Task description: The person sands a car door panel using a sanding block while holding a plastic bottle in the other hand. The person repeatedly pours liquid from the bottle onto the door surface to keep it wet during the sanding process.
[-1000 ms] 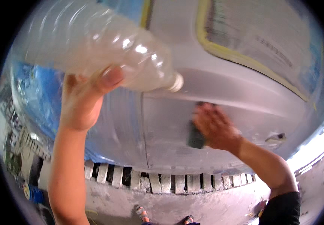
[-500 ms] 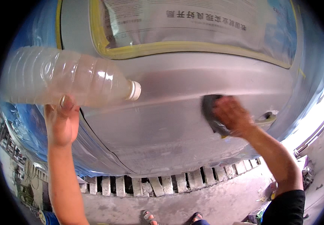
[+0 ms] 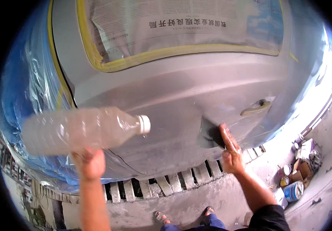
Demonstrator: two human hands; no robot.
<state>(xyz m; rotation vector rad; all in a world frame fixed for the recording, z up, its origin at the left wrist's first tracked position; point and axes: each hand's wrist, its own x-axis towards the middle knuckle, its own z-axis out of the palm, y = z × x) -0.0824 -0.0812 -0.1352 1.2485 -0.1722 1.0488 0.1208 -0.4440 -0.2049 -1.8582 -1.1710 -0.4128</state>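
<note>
My left hand [image 3: 89,163] grips a large clear plastic bottle [image 3: 85,131] from below. The bottle lies nearly level, its white cap [image 3: 145,124] pointing right, with a drop hanging under it. It is held in front of a grey car door panel [image 3: 166,104]. Against the lower part of this panel, my right hand [image 3: 231,150] presses a dark grey sheet of sandpaper [image 3: 210,133]. Its fingers lie along the sheet's right edge, partly hiding it. Around the sheet the panel looks wet and dull. A door handle recess [image 3: 256,107] sits to the right, above this hand.
Newspaper [image 3: 189,27] edged with yellow tape [image 3: 162,57] covers the window. Blue plastic film [image 3: 23,96] wraps the car at the left. A slatted grate [image 3: 166,186] runs under the car. Paint cans [image 3: 293,191] and boxes stand on the floor at right.
My left hand and the bottle have come lower and slightly right. My right hand has moved down the panel with the sandpaper, now below the handle. The whole view has shifted too.
</note>
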